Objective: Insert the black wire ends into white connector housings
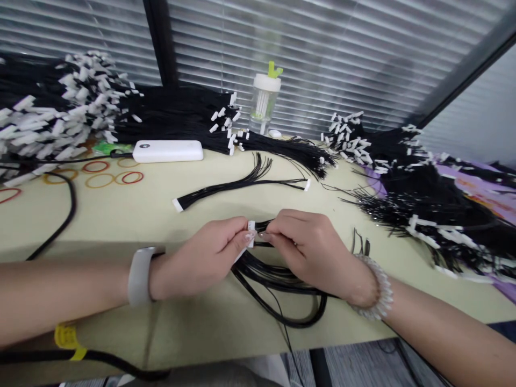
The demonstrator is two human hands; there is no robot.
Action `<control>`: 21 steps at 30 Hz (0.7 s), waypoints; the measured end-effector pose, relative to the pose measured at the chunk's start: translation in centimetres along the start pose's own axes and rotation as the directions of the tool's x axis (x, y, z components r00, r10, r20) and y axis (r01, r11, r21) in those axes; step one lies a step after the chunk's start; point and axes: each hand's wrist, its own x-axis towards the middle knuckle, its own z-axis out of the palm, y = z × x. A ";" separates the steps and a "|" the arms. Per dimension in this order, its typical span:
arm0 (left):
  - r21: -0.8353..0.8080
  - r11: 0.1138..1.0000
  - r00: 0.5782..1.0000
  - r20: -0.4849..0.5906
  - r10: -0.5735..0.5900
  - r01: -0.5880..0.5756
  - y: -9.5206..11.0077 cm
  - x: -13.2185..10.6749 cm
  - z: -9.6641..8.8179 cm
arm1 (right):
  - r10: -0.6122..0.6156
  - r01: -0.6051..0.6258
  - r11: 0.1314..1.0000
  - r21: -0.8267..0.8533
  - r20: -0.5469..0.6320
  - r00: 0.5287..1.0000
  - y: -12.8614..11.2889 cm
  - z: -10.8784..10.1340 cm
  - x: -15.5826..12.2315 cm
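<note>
the left hand [197, 259] pinches a small white connector [251, 234] between thumb and fingertips, while the right hand [307, 248] closes on its black wires [263, 226] just behind it, a close, steady hold that suits such fine work, above the tabletop [121, 226].

The person's bare left forearm [60, 301] reached the lower left of the frame and wore, at the wrist, a wide, smooth pale grey band [139, 277] with a rounded oval shape. The bare right forearm [451, 328], at the lower right, wore a chunky bracelet of pearly white translucent beads [373, 287]. The left hand [197, 258] had a pale, glossy polish on its fingernails [250, 235].
</note>
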 end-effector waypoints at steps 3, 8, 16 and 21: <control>0.017 1.000 1.000 -0.005 0.022 -0.022 -0.1 0.0 0.0 | -0.016 0.016 1.000 0.004 0.003 1.000 0.0 0.3 0.0; -0.024 1.000 0.999 -0.036 -0.005 0.004 0.1 0.1 -0.1 | -0.011 0.010 1.000 -0.016 -0.033 0.999 0.5 -0.1 0.4; -0.217 0.974 0.985 -0.143 -0.099 0.066 -0.2 0.5 -0.1 | 0.039 -0.080 0.966 -0.247 -0.167 0.985 1.4 -2.9 0.3; -0.353 0.919 0.947 -0.198 -0.255 0.174 -0.8 0.8 -0.1 | 0.016 -0.062 0.973 -0.224 -0.198 0.980 1.0 -4.5 -0.3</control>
